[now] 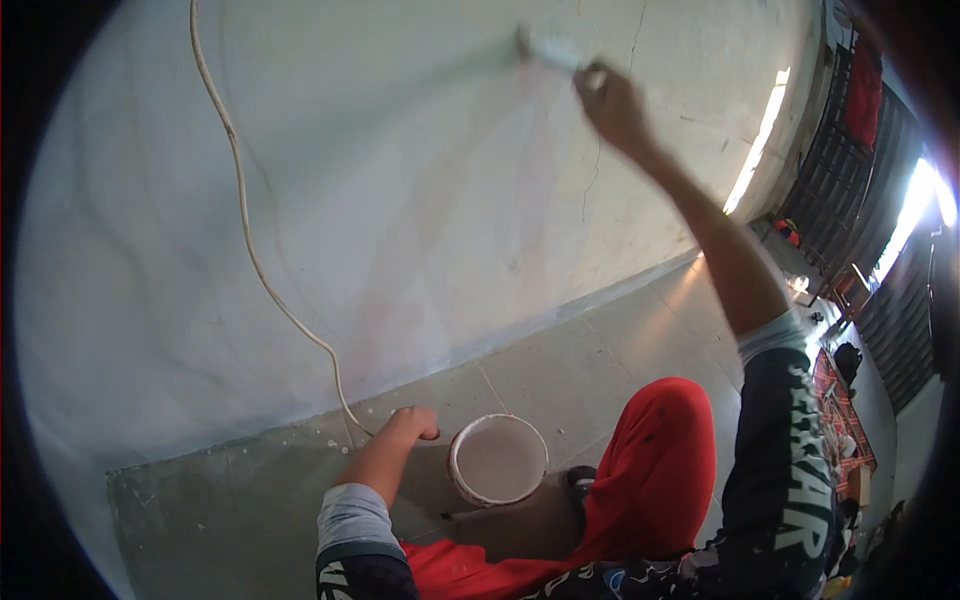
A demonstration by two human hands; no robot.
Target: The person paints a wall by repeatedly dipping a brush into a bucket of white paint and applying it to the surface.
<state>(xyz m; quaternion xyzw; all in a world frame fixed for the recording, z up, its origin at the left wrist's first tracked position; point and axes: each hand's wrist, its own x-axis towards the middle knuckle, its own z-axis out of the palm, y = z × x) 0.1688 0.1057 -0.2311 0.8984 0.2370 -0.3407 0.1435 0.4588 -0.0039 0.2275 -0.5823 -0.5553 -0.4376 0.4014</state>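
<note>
My right hand point(608, 98) is raised at the wall, its fingers wrapped round the handle of a brush point(555, 50). The brush's dark tip touches or nearly touches the pale wall point(400, 200); motion blurs it a little. Low down, my left hand point(415, 422) is beside the left rim of a round bucket point(500, 460) that holds whitish liquid. Its fingers are curled, and what they hold, if anything, is hidden. A white cable point(245, 215) hangs down the wall and ends near my left wrist.
Grey floor tiles point(560, 350) with white spots run along the wall's foot. My knee in red trousers point(665, 450) is right of the bucket. Farther right are dark slatted shutters point(895, 290), a red checked cloth point(835, 400) and scattered items. Thin cracks mark the wall.
</note>
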